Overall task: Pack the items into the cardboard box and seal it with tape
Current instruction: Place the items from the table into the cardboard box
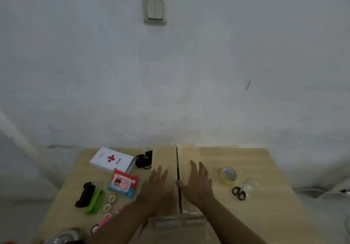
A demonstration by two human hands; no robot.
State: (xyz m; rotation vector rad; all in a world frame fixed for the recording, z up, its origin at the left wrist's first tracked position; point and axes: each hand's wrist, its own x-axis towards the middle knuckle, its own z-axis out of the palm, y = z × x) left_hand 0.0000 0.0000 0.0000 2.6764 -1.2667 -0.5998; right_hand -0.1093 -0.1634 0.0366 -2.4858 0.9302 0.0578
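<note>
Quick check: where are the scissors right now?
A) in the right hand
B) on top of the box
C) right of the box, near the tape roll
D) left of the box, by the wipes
C: the scissors lie on the table to the right of the box, just nearer the person than the tape roll. The left hand and right hand lie flat on the box flaps.
</note>
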